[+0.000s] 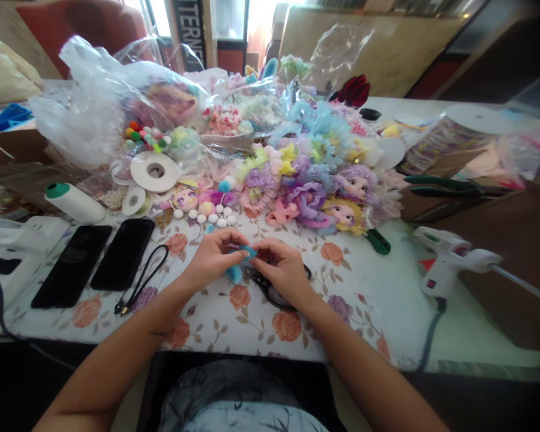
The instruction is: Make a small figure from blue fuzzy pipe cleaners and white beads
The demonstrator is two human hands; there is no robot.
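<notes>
Between my two hands is a fuzzy blue chenille stem (234, 274), pinched at its upper part, with a thick piece hanging below my fingers. My left hand (212, 257) is closed on it with thumb and forefinger. From the other side my right hand (282, 269) pinches the same blue piece, its fingertips close to the left ones. Partly hidden beneath the right hand lies a pair of black-handled scissors (276, 295) on the flowered tablecloth (256, 330).
Two black phones (72, 267) and a looped black strap (144, 279) lie on the left. A white glue gun (450, 258) stands at right, by a cardboard box (513, 270). Behind are fluffy doll-faced ornaments (344, 213), ribbon rolls (154, 170), a thread cone (74, 203) and plastic bags (90, 102).
</notes>
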